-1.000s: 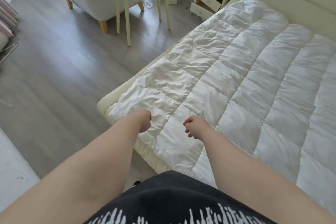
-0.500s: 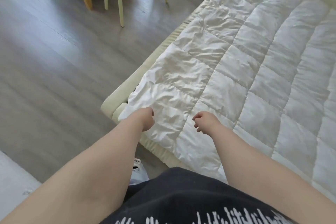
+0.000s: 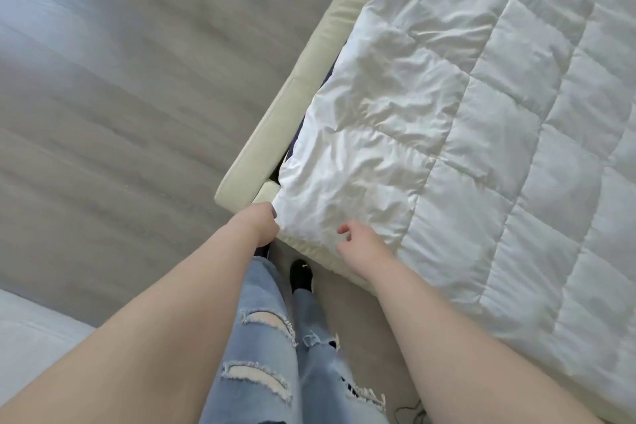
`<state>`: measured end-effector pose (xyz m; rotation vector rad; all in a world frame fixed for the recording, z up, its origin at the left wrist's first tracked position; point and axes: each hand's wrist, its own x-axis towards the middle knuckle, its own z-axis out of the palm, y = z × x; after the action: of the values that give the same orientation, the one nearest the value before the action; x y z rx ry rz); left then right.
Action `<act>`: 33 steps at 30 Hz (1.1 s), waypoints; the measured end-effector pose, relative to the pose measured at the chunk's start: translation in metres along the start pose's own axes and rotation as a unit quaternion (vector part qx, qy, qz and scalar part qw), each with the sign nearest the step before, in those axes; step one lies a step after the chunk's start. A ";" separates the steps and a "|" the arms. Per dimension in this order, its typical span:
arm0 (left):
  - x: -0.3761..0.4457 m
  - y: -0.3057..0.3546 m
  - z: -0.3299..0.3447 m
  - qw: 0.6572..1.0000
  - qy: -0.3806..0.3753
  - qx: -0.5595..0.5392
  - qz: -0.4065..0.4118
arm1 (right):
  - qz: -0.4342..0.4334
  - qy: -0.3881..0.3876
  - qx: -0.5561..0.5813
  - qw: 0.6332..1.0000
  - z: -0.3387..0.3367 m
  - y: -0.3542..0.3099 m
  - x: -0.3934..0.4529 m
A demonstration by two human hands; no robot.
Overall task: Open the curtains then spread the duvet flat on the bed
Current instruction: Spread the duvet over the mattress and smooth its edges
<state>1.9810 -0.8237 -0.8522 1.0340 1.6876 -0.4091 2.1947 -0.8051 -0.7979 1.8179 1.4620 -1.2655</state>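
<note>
White quilted duvet (image 3: 481, 134) is spread over the bed, covering pretty much all of the mattress that's in view, with its near corner sitting right at the corner of the cream padded bed frame (image 3: 275, 120). The fabric near that corner is pretty crinkled, further out it looks smoother. A thin dark strip shows between the duvet edge and the frame.

Left hand (image 3: 260, 222) is curled into a fist right at the duvet's corner tip, looks like it's pinching the fabric there. Right hand (image 3: 358, 241) is just beside it along the foot edge, fingers loosely spread and curled over the duvet, can't tell if they're actually touching it.

Below that you see ripped light blue jeans (image 3: 272, 337) and a black shoe (image 3: 301, 274) on the grey wood floor (image 3: 120, 96), close to the bed's foot.
</note>
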 end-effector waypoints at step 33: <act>0.128 -0.018 0.029 0.914 0.339 0.102 0.200 | -0.054 -0.132 -0.149 0.978 0.072 -0.007 0.135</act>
<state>1.9762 -0.7993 -0.9826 1.7826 1.9817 0.0665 2.1625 -0.7961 -0.9473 1.3383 1.5220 -1.2098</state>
